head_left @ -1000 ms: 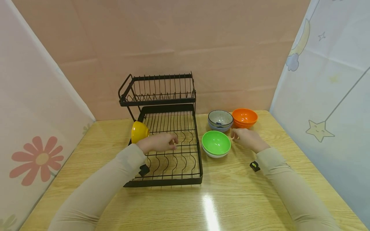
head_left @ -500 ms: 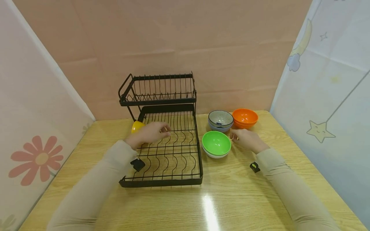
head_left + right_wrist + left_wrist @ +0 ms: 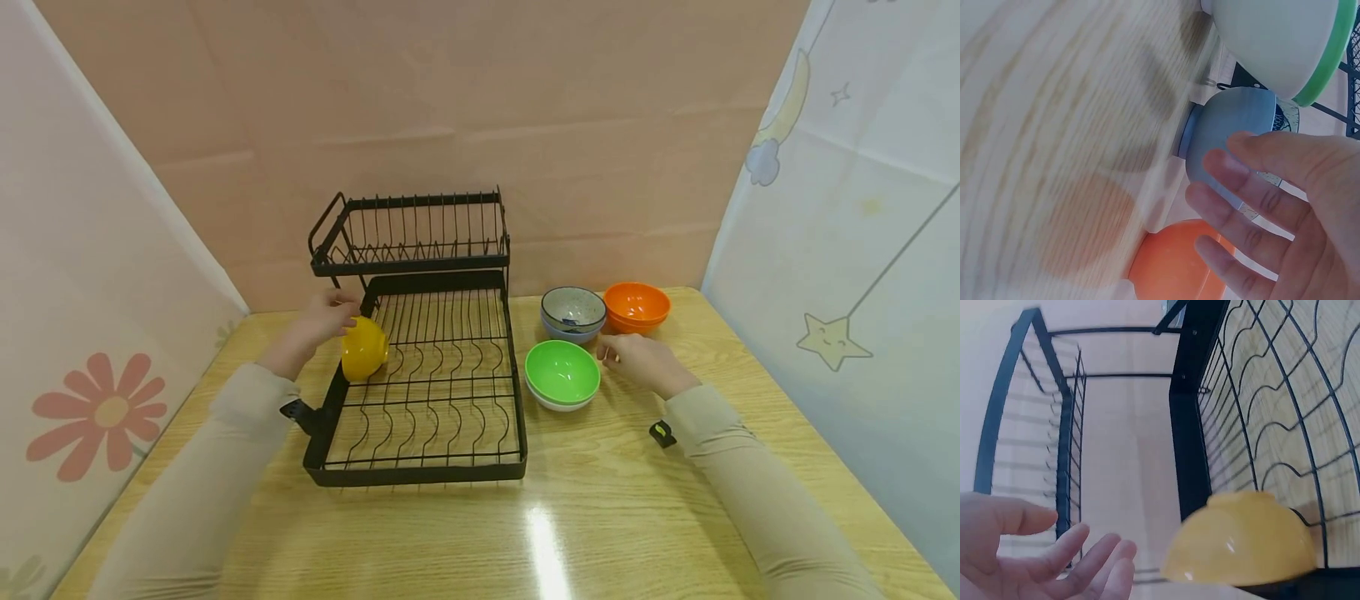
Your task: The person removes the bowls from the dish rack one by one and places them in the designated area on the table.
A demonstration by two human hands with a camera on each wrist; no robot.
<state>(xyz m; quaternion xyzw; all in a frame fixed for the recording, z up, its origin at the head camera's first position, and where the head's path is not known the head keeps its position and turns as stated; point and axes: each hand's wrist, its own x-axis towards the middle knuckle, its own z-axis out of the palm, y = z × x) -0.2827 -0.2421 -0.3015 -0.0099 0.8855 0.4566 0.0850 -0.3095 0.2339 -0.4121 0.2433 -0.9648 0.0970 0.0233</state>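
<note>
A yellow bowl (image 3: 364,350) stands on its side at the left edge of the black dish rack (image 3: 416,476), its mouth facing right. Just above and left of it is my left hand (image 3: 318,321), fingers relaxed. In the left wrist view the yellow bowl (image 3: 1241,544) lies apart from the left hand (image 3: 1054,556), which holds nothing. My right hand (image 3: 647,363) hovers beside the green bowl (image 3: 562,372), which is nested in a white one. Its fingers are loosely bent around air in the right wrist view, near the blue bowl (image 3: 1229,125) and orange bowl (image 3: 1175,265).
A speckled grey bowl (image 3: 573,308) sits in the blue one behind the green bowl. Stacked orange bowls (image 3: 636,305) stand at the back right. The rack's raised upper tier (image 3: 408,268) is at the back, before a pink cloth wall (image 3: 465,108).
My left hand has moved left from over the rack, across the yellow bowl, to its upper left side. The right hand has stayed nearly still; the bowls keep their places.
</note>
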